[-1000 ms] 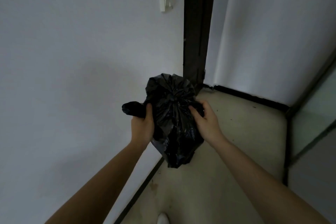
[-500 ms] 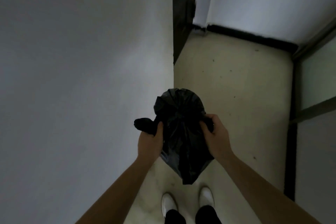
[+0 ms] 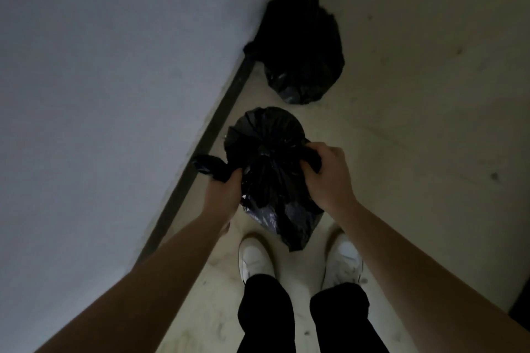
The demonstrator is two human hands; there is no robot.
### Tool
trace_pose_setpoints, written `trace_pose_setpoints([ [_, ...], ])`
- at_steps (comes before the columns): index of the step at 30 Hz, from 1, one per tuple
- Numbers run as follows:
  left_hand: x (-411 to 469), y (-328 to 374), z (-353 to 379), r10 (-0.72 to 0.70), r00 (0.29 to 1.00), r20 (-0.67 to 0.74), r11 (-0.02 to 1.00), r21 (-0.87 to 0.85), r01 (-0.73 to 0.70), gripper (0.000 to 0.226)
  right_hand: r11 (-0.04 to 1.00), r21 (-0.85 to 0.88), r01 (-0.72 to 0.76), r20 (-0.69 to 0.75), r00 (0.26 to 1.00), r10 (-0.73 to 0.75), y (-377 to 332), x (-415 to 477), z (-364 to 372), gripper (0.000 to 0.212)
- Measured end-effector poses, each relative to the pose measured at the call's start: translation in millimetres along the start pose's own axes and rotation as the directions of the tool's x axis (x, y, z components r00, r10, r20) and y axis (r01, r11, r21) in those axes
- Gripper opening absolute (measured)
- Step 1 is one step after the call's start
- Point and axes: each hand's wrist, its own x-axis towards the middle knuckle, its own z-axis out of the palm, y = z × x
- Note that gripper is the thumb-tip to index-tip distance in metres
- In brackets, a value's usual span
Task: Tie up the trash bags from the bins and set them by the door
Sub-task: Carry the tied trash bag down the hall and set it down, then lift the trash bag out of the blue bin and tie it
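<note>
A pale wall [image 3: 100,94] fills my left side, and the beige floor [image 3: 415,94] runs along its dark skirting strip [image 3: 212,135]. On the floor, against that strip and further from me, sits one black trash bag [image 3: 301,46], dim and hard to make out in detail. Nearer, just in front of my feet, I hold a second black trash bag [image 3: 269,169] between both hands, its gathered top facing up at me. I cannot tell whether its bottom touches the floor. My left hand [image 3: 225,192] has its fingers curled round one twisted end of the bag's mouth, which sticks out toward the wall. My right hand [image 3: 327,178] grips the other end, fingers closed over the plastic. Below are my black trousers [image 3: 266,318] and two white shoes [image 3: 255,258].
</note>
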Motion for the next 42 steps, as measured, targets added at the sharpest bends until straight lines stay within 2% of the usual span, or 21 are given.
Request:
trace_pose_setpoints([
  [4, 53.9, -8.8, 16.2, 0.08, 0.99, -0.117, 0.996, -0.038, -0.085, 0.027, 0.997, -0.023, 0.074, -0.048, 0.996, -0.075, 20.1, 39.0, 31.6, 0.033],
  [7, 84.8, -7.2, 22.6, 0.107, 0.985, -0.133, 0.988, -0.097, -0.121, 0.049, 0.996, 0.024, 0.082, 0.014, 0.997, -0.082, 20.0, 63.7, 47.9, 0.044],
  [9, 95.4, -9.9, 23.7, 0.084, 0.992, -0.091, 0.987, -0.133, -0.096, 0.069, 0.995, 0.103, -0.01, 0.131, 0.991, -0.003, 22.6, 74.4, 58.0, 0.049],
  [10, 96.6, -11.1, 24.8, 0.077, 0.995, -0.064, 0.985, -0.152, -0.086, 0.072, 0.984, 0.15, -0.099, 0.18, 0.981, 0.071, 21.3, 76.4, 59.0, 0.049],
  [11, 96.3, -14.5, 25.1, 0.085, 0.996, -0.04, 0.981, -0.172, -0.091, 0.068, 0.956, 0.209, -0.204, 0.229, 0.961, 0.155, 20.1, 77.2, 61.1, 0.048],
  [13, 89.3, -16.1, 26.3, 0.142, 0.989, -0.025, 0.975, -0.169, -0.145, 0.042, 0.871, 0.346, -0.349, 0.317, 0.917, 0.242, 14.6, 76.9, 63.3, 0.044],
  [14, 83.4, -14.5, 25.9, 0.172, 0.984, -0.046, 0.974, -0.139, -0.177, 0.027, 0.855, 0.366, -0.369, 0.335, 0.909, 0.248, 9.1, 73.9, 60.6, 0.043],
  [15, 76.5, -11.6, 24.5, 0.205, 0.976, -0.078, 0.973, -0.089, -0.212, 0.02, 0.884, 0.326, -0.336, 0.321, 0.918, 0.23, 4.5, 69.4, 57.4, 0.042],
  [17, 58.7, 2.2, 13.1, 0.292, 0.944, -0.157, 0.956, 0.08, -0.282, 0.025, 0.936, 0.251, -0.248, 0.255, 0.949, 0.183, -11.2, 58.1, 41.5, 0.041],
  [19, 39.3, 24.4, -5.6, 0.414, 0.882, -0.225, 0.89, 0.301, -0.342, 0.034, 0.964, 0.19, -0.184, 0.176, 0.973, 0.151, -33.6, 47.3, 14.2, 0.04],
  [22, -0.9, 77.5, -34.6, 0.588, 0.779, -0.219, 0.765, 0.463, -0.447, 0.032, 0.998, 0.045, -0.04, 0.008, 0.999, 0.039, -84.5, 32.1, -41.6, 0.04],
  [25, -62.6, 150.4, -56.7, 0.779, 0.61, -0.144, 0.568, 0.577, -0.588, 0.031, 0.987, -0.099, 0.129, -0.139, 0.98, -0.142, -150.8, 11.3, -106.0, 0.042],
  [28, -146.6, 237.4, -80.4, 0.948, 0.313, -0.059, 0.279, 0.633, -0.723, 0.029, 0.921, -0.257, 0.292, -0.281, 0.89, -0.36, -235.5, -23.3, -181.7, 0.043],
  [30, -216.1, 306.6, -100.5, 0.994, 0.109, -0.028, 0.101, 0.654, -0.75, 0.031, 0.846, -0.369, 0.386, -0.353, 0.783, -0.511, -307.6, -55.5, -243.3, 0.045],
  [34, -375.2, 446.2, -151.2, 0.97, -0.234, -0.058, -0.141, 0.653, -0.744, 0.038, 0.681, -0.523, 0.512, -0.43, 0.532, -0.73, -463.8, -131.1, -366.8, 0.051],
  [36, -462.8, 505.1, -185.6, 0.922, -0.378, -0.083, -0.226, 0.676, -0.701, 0.042, 0.61, -0.555, 0.565, -0.444, 0.419, -0.792, -542.2, -179.8, -421.9, 0.053],
  [38, -547.6, 547.2, -221.7, 0.864, -0.49, -0.117, -0.271, 0.712, -0.648, 0.044, 0.533, -0.586, 0.61, -0.448, 0.304, -0.841, -610.6, -234.7, -468.8, 0.053],
  [42, -687.1, 575.2, -292.2, 0.76, -0.614, -0.215, -0.239, 0.786, -0.571, 0.043, 0.409, -0.607, 0.681, -0.471, 0.105, -0.876, -713.2, -347.1, -531.0, 0.056],
])
